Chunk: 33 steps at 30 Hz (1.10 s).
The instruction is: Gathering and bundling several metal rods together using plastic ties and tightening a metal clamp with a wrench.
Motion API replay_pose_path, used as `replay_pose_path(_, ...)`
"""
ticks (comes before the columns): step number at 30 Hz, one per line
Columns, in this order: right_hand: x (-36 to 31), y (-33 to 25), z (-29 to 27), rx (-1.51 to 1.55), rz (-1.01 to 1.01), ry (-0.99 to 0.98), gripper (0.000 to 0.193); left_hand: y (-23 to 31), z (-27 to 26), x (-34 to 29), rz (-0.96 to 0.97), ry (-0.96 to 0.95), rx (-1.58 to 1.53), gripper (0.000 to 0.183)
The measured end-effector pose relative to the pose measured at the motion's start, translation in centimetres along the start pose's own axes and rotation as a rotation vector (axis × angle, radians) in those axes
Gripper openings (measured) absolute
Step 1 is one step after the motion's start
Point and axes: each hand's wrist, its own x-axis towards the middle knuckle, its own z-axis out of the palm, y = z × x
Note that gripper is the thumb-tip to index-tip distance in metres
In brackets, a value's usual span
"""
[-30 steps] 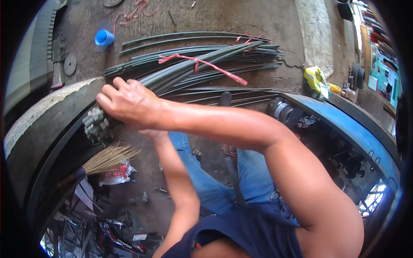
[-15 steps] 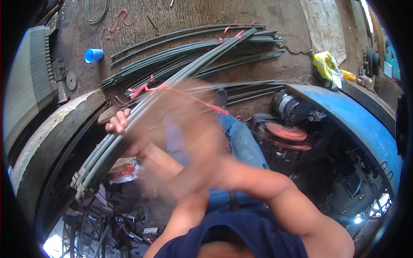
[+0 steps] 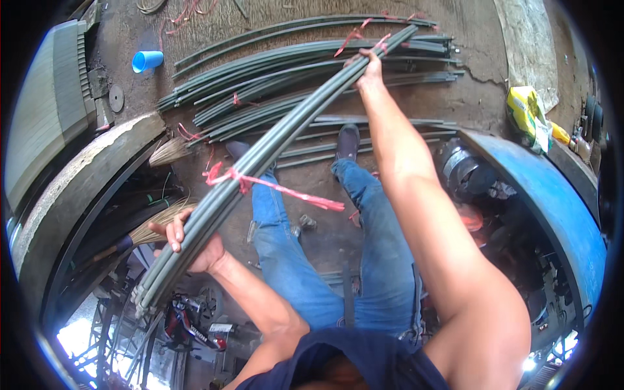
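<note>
A bundle of long grey-green rods (image 3: pixel 286 127) slants across the middle, its lower end toward me at the left and its far end at the upper right. My left hand (image 3: pixel 195 244) cradles the lower part, fingers curled over the left side. Near the far end, my right hand (image 3: pixel 369 70) grips the same bundle with the arm stretched out. Pink plastic twine (image 3: pixel 237 179) is tied round the bundle's middle, with a loose tail hanging to the right. Another pink tie (image 3: pixel 382 44) sits by the far end.
Several more rod bundles (image 3: pixel 260 73) lie on the ground beyond my feet. A blue cup (image 3: pixel 147 62) lies at the far left, near a grey disc (image 3: pixel 116 99). Brooms (image 3: pixel 162 221) rest at left. A curved blue panel (image 3: pixel 539 188) and a yellow bag (image 3: pixel 528 114) are at right.
My right hand, blurred over the bundle's middle before, has reached out to the far end and closed on it. The bundle's lower end has shifted slightly right; my left hand still holds it.
</note>
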Motion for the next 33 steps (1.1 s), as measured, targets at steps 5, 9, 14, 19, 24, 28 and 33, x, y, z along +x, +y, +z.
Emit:
replay_pose_path(5, -5.6, 3.4, 1.2, 0.214, 0.095, -0.006, 0.021, 5.9, 1.5, -3.3, -0.008, 0.021, 0.035, 0.047)
replay_pose_path(9, -13.4, 6.7, 2.2, 0.108, -0.018, -0.041, 0.019, 13.0, 3.5, -5.8, 0.012, 0.044, 0.014, 0.042)
replay_pose_path(14, -27.0, 11.9, 2.7, 0.177, 0.043, 0.069, 0.016, 25.3, 7.6, -10.3, 0.006, 0.092, 0.034, 0.042)
replay_pose_path(19, -38.2, 16.2, 1.6, 0.274, 0.081, 0.164, 0.019, 35.2, 10.3, -12.1, -0.091, 0.049, 0.045, 0.045)
replay_pose_path(24, -44.2, 19.6, 0.2, 0.274, -0.058, 0.194, 0.020, 40.4, 10.1, -9.9, -0.210, -0.059, -0.005, 0.038)
replay_pose_path(28, -48.8, 22.3, -3.2, 0.415, -0.125, 0.174, 0.021, 43.1, 10.6, -8.4, -0.386, -0.107, -0.040, 0.036)
replay_pose_path(33, -54.9, 24.9, -5.9, 0.486, -0.268, 0.178, 0.020, 45.1, 10.6, -8.4, -0.484, -0.147, -0.067, 0.047)
